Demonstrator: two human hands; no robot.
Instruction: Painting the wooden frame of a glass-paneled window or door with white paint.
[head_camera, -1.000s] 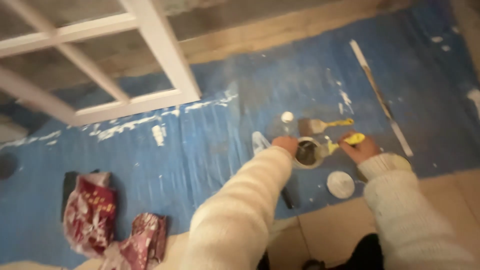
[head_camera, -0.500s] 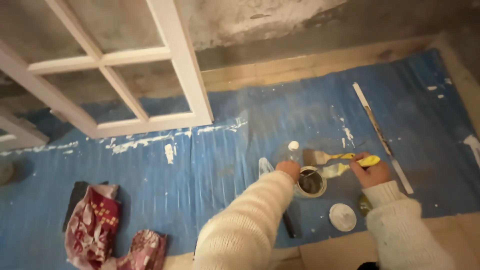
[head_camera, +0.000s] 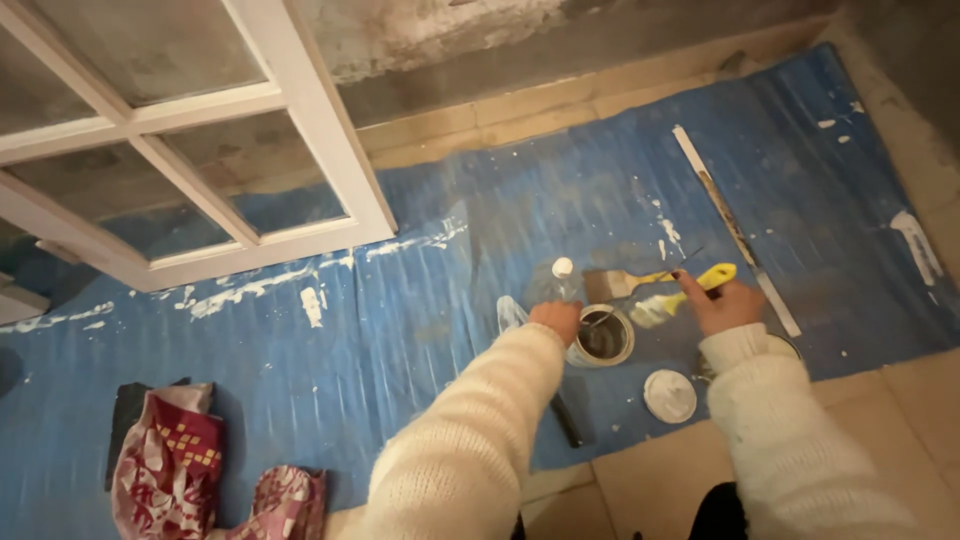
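Head view, looking down at a floor covered by a blue sheet (head_camera: 450, 260) spattered with white paint.

Left hand (head_camera: 556, 320), in a cream knit sleeve, closed over the near-left rim of a small open paint can (head_camera: 604, 336), gripping it. Can standing upright on the sheet, dark inside, between the two hands.

Right hand (head_camera: 728, 305) closed around a yellow-handled brush (head_camera: 680, 297), held just right of the can, bristle end pale with paint and pointing toward the can's rim. Whether the bristles touch the rim: cannot tell.

Just behind the can, a second brush (head_camera: 615, 284) with a wooden handle, lying flat on the sheet. Beside it, to the left, a small bottle with a white cap (head_camera: 562, 270). Near the right forearm, a round white lid (head_camera: 669, 395), lying flat at the sheet's edge. Farther right, a long thin paint-streaked strip (head_camera: 735, 230), running diagonally.

Upper left, a white-framed glazed window sash (head_camera: 330, 150), leaning over the sheet. Lower left, a crumpled red patterned cloth (head_camera: 170, 465). Bare tan tiles (head_camera: 640, 490) along the bottom.
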